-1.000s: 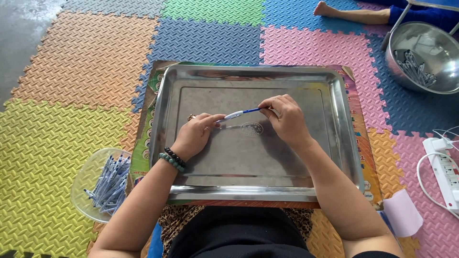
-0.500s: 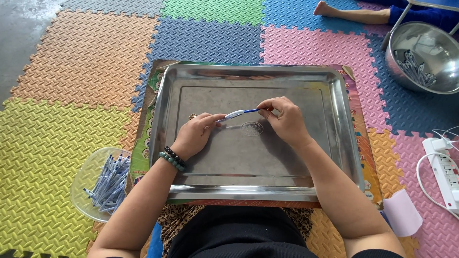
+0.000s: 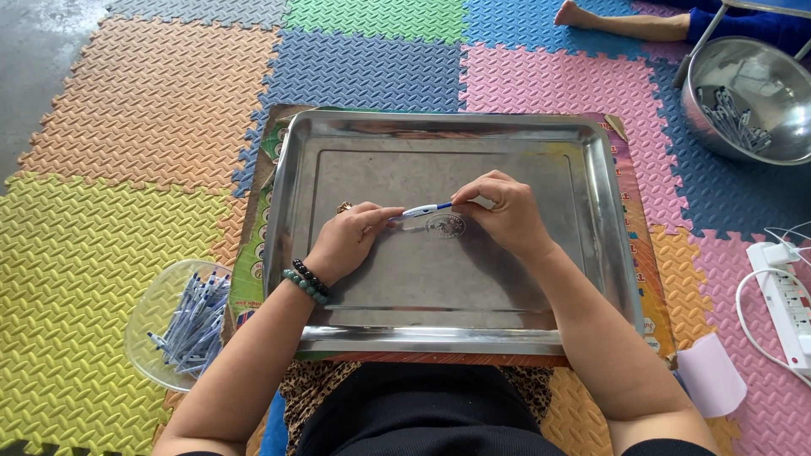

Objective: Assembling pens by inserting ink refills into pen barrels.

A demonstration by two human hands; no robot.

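Observation:
Over the middle of a large steel tray (image 3: 608, 219), both of my hands hold one blue and white pen (image 3: 425, 210). My left hand (image 3: 351, 236), with bead bracelets at the wrist, pinches the pen's left end between thumb and fingers. My right hand (image 3: 503, 213) grips its right end, fingers curled over it. The pen lies almost level, just above the tray's floor.
A clear glass bowl (image 3: 148, 317) with several blue pen parts sits on the foam mat at my left. A steel bowl (image 3: 760, 72) with more parts stands at the far right, near another person's foot (image 3: 574, 15). A white power strip (image 3: 790, 291) lies on the right.

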